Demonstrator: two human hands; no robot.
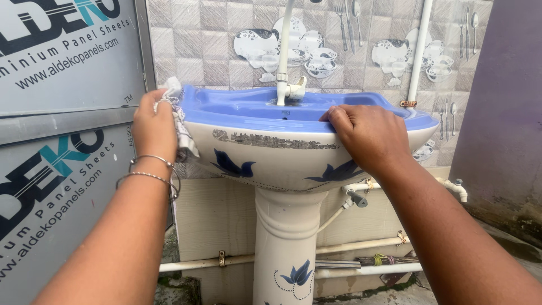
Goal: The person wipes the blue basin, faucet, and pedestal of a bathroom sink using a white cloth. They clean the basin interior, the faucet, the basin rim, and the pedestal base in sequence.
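A blue-topped pedestal wash basin (265,116) with blue flower prints stands against a tiled wall. My left hand (153,124), with thin bangles on the wrist, is closed on a crumpled white cloth (179,121) and presses it against the basin's left rim. My right hand (370,135) rests flat on the front right rim, fingers curled over the edge. A white tap (289,90) on a white pipe rises at the back of the basin.
A grey metal panel (62,141) with printed lettering stands at the left. White pipes (350,245) run along the wall below the basin, with a small tap (458,189) at the right. A purple wall (508,101) is at the far right.
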